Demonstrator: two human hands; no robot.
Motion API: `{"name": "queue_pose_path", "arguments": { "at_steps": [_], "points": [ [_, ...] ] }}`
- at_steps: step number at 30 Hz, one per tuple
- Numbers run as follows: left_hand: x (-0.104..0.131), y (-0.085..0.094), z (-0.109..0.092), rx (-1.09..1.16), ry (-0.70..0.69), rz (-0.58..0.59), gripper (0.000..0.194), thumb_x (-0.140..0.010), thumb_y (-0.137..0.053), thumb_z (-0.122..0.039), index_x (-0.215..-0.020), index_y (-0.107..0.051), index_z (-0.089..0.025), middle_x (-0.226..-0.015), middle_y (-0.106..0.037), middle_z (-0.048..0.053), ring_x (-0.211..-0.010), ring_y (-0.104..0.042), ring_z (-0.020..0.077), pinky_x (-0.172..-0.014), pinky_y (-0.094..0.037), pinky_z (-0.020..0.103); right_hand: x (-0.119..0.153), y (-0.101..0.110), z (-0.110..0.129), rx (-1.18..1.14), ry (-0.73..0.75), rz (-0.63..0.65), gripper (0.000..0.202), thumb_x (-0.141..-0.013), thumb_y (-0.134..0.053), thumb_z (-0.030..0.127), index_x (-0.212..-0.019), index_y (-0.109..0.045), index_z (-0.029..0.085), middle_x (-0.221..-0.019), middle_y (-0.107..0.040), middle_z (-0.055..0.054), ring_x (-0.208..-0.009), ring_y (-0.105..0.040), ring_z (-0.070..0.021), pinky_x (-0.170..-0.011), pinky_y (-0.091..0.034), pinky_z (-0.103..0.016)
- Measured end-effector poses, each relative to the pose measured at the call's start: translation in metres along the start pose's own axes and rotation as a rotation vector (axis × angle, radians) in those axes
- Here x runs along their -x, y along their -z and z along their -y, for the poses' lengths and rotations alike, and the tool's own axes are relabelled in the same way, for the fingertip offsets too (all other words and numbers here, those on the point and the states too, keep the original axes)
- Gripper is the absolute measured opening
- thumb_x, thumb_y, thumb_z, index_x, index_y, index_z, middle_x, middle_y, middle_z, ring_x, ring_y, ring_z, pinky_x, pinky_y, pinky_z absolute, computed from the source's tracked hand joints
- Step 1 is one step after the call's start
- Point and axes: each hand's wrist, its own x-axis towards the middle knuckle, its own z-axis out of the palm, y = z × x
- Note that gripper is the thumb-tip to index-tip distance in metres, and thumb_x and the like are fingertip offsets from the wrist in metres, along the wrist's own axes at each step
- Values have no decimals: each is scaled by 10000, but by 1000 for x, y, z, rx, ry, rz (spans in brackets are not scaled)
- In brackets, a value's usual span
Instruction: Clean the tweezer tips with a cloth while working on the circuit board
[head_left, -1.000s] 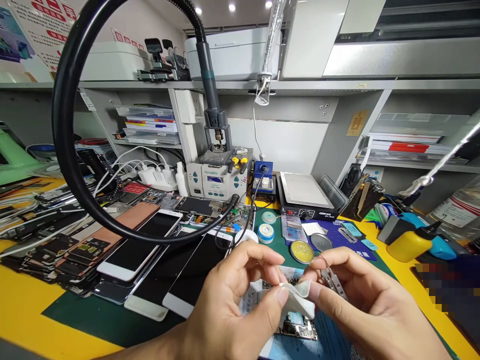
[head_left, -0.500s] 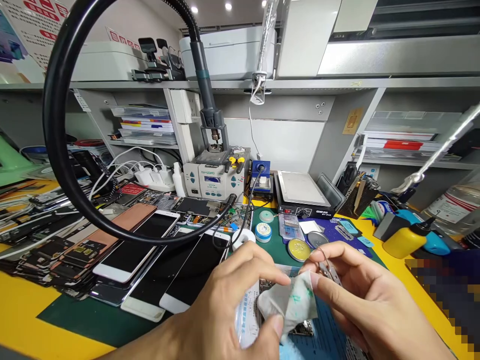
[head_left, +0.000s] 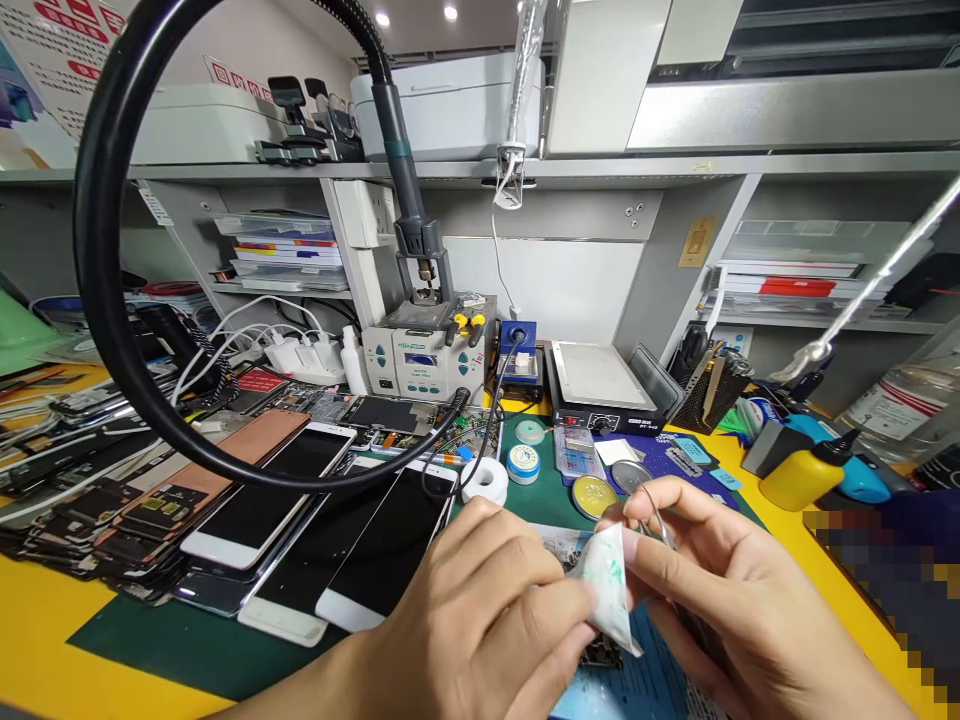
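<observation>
A white cloth or tissue [head_left: 609, 580] with green marks is pinched between both hands. My left hand [head_left: 487, 610] has its fingers curled round the cloth's left side. My right hand [head_left: 720, 590] grips the upper right corner between thumb and forefinger, and a thin metal tool [head_left: 660, 515], perhaps tweezers, also lies in that hand. Beneath the hands, a small circuit board [head_left: 602, 652] shows in part on a blue printed sheet [head_left: 637, 690]; the rest of the board is hidden.
Phones and screens [head_left: 274, 500] cover the left. Behind stand a rework station [head_left: 427, 365] and a heating plate [head_left: 600, 375]. Small round tins [head_left: 594, 496] sit beyond the hands. A yellow bottle [head_left: 806, 475] is at the right. A black hose [head_left: 97, 250] loops at the left.
My left hand has closed in from an open curl round the cloth and moved right. The cloth is now folded narrower between the hands. The view has shifted slightly.
</observation>
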Motion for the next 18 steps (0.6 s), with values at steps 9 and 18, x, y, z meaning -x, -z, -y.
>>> {"name": "queue_pose_path", "arguments": {
  "at_steps": [9, 18],
  "points": [
    [-2, -2, -2, 83, 46, -88, 280, -805, -630, -84, -1051, -597, -213, -785, -647, 43, -718, -553, 183, -711, -413, 354, -3, 9, -1, 137, 2, 39, 359, -681, -839, 473, -836, -606, 250, -574, -627, 49, -267, -304, -20, -276, -153, -152],
    [-16, 11, -18, 749, 645, -162, 148, -936, -503, -293, -846, -548, -185, -852, -590, 40, -799, -578, 158, -735, -460, 275, -3, 18, -10, 286, 10, 124, 280, -741, -797, 492, -838, -631, 288, -471, -447, 124, -283, -222, 1, -277, -162, -129]
  ]
}}
